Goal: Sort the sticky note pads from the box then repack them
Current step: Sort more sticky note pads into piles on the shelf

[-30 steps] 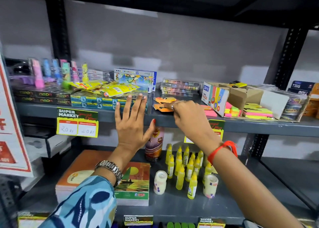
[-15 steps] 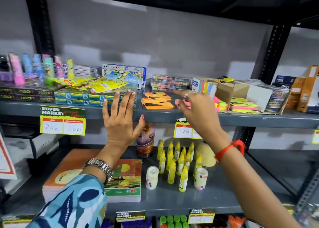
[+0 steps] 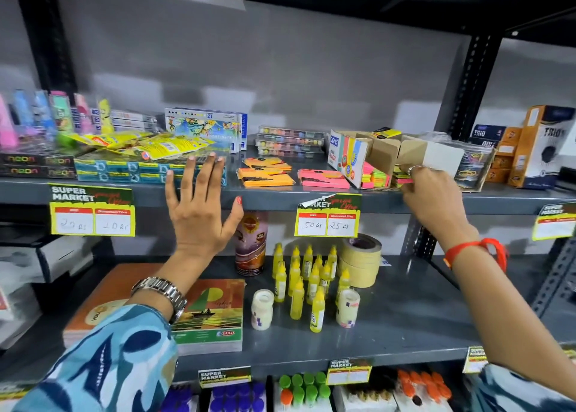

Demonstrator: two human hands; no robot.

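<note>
An open cardboard box (image 3: 385,154) lies on its side on the upper shelf, with neon pads (image 3: 375,177) stacked in its mouth. Left of it on the shelf lie orange sticky note pads (image 3: 265,174) and pink sticky note pads (image 3: 324,179). My right hand (image 3: 431,199) is at the box's right side, finger and thumb pinched on a pink and yellow sticky note pad (image 3: 400,176) that is partly hidden by the fingers. My left hand (image 3: 199,215) is spread flat in front of the shelf edge, left of the orange pads, holding nothing.
Teal boxes with yellow packets (image 3: 149,145) sit behind my left hand. Paint trays (image 3: 290,142) stand behind the pads, orange cartons (image 3: 539,149) at the far right. On the lower shelf are yellow glue bottles (image 3: 308,277), tape rolls (image 3: 361,259), a can (image 3: 251,243) and notebooks (image 3: 208,315).
My right hand has moved right, from the orange pads past the pink ones to the pads at the box. The view has shifted right. My left hand has stayed spread at the shelf edge.
</note>
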